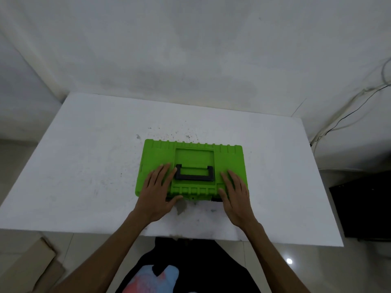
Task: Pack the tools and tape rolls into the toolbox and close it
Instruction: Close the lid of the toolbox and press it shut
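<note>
1. Green toolbox (pixel 191 169) sits mid white table (pixel 84 166), lid down; no tools or tape rolls seen outside.
2. Left hand (pixel 157 192) & right hand (pixel 234 194) press flat on lid, fingers spread, either side of black handle (pixel 193 173).
3. Front latches prob. not yet snapped; hard to tell.
4. Contents hidden.

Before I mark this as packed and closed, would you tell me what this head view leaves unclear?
- Contents: the shut lid of the toolbox hides any tools or tape.
- Front latches: the thumbs of the left hand and right hand cover them; fastened or not, I cannot tell.
- Table near edge: partly hidden by the forearms.
</note>
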